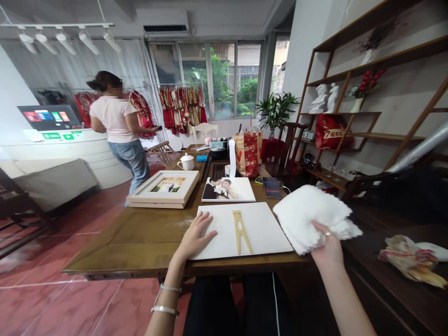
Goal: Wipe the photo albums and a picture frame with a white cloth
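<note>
My left hand (200, 234) lies with its fingers spread on the left edge of a white rectangular board (217, 238). On the board, to the right of that hand, rests a flat yellow cut-out piece (239, 232) with two long legs and an oval hole. My right hand (327, 245), wearing a ring, grips the lower edge of a white fluffy cloth (310, 212), thumb on top. The cloth covers the table's right corner beside the board. Behind the board lies a printed photo panel (229, 190) of a couple.
Stacked picture frames (164, 189) sit at the left on the wooden table (140, 247). Farther back are a white lidded cup (186, 162), a phone (273, 187) and a red-and-tan paper bag (248, 154). A person (117, 121) stands beyond the table at left. A crumpled plastic bag (409, 256) lies at right.
</note>
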Demonstrator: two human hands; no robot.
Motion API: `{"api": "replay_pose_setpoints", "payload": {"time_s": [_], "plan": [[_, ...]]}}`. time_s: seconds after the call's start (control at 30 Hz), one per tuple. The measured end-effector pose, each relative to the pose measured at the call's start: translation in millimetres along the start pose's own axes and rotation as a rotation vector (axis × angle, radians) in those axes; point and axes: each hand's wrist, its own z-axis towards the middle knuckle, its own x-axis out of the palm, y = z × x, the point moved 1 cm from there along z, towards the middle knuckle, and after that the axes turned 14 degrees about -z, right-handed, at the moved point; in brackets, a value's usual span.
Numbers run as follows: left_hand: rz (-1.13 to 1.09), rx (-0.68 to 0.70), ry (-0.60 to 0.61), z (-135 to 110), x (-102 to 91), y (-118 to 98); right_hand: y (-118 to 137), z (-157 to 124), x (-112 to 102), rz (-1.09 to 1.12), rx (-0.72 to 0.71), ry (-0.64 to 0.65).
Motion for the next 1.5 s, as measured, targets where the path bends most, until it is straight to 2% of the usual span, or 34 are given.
{"api": "replay_pose_setpoints", "payload": {"time_s": [0.07, 0.1, 0.17, 0.23, 0.27, 0.33, 0.4, 0.47, 0.53, 0.7, 0.8, 0.9, 1.07, 1.13, 1.2, 1.3, 1.5], "plan": [[0.002, 0.001, 0.008, 0, 0.1, 0, 5, 4, 8, -0.192, -0.342, 0.020], [0.002, 0.004, 0.009, 0, 0.1, 0, 7, 4, 15, -0.345, -0.500, 0.090], [0.000, 0.014, 0.007, 0, 0.0, 0, 7, 3, 34, -0.724, -0.730, 0.366], [0.001, 0.021, 0.008, 0, 0.0, 0, 2, -2, 58, -1.079, -0.859, 0.704], [0.002, 0.022, 0.012, 0, 0.1, 1, -1, -5, 70, -1.218, -0.899, 0.824], [0.004, 0.020, 0.020, 1, 0.4, 1, -7, -11, 90, -1.428, -0.933, 0.926], [0.001, 0.014, 0.016, 1, 0.9, 2, -12, -18, 100, -1.537, -0.928, 0.911], [-0.007, 0.006, 0.003, 1, 1.5, 2, -13, -27, 96, -1.568, -0.919, 0.888], [-0.014, -0.001, -0.009, 1, 2.0, 2, -10, -43, 80, -1.568, -0.931, 0.890], [-0.004, 0.012, 0.006, 0, 1.9, 2, 7, -88, 22, -1.547, -0.979, 0.927], [0.007, 0.021, 0.030, 1, 0.9, 3, 11, -87, 12, -1.528, -0.960, 0.959], [0.007, 0.028, 0.041, 1, -0.3, 4, 6, -55, 31, -1.515, -0.917, 0.939], [0.008, 0.029, 0.038, 1, -0.8, 5, -10, 2, 89, -1.576, -0.842, 0.901], [0.010, 0.020, 0.037, 1, -0.2, 4, -15, 10, 104, -1.587, -0.836, 0.868], [0.008, 0.012, 0.030, 1, 0.6, 3, -17, 7, 108, -1.595, -0.835, 0.838], [0.003, 0.002, 0.012, 1, 1.9, 2, -17, -14, 93, -1.607, -0.849, 0.828], [0.003, 0.013, 0.007, 1, 2.6, 3, 2, -86, 30, -1.587, -1.000, 0.921]]}}
